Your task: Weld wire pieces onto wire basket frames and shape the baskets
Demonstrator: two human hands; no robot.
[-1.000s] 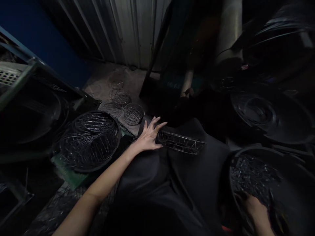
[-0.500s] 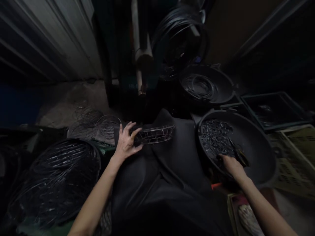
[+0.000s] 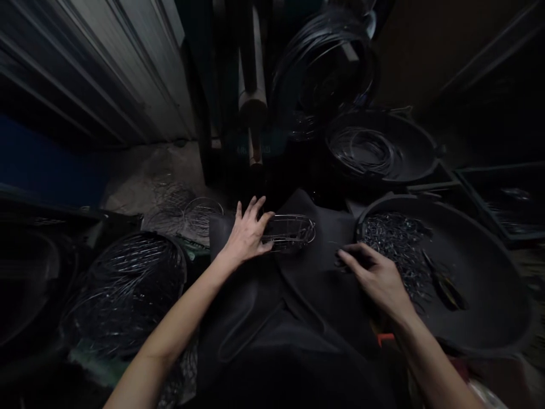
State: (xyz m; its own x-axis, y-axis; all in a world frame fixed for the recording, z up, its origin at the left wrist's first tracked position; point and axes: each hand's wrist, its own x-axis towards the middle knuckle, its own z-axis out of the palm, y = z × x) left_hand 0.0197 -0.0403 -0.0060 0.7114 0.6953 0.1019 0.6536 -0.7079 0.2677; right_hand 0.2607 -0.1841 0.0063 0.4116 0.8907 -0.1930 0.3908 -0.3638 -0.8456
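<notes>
- A dark cloth [image 3: 298, 318] covers the person's lap and serves as the working surface, carrying the piece in hand within reach of both arms.
- A wide black basin [image 3: 489, 284] sits at the right, against the cloth's edge, so its contents lie beside the right hand; a dark hand tool [image 3: 443, 281], seemingly pliers, lies inside it.
- A round tub of wire lengths [image 3: 128, 289] stands at the left, beside the left forearm; a second basin holding coiled wire [image 3: 366, 150] sits farther back.
- Finished-looking wire baskets [image 3: 200, 213] lie on the concrete floor [image 3: 140, 182] beyond the left hand, apart from the lap.
- The left hand [image 3: 247, 236] clamps the near end of a small oblong wire basket [image 3: 292, 233], thumb below and fingers spread over the rim, apparently steadying it on the cloth at the knees.
- The right hand [image 3: 378, 275] rests palm down on the cloth just beside the basin's rim, fingers loosely apart, holding nothing visible, well apart from the basket.
- A heap of short wire pieces [image 3: 395, 244] fills the basin's near side, touching or nearly touching the right hand's knuckles.
</notes>
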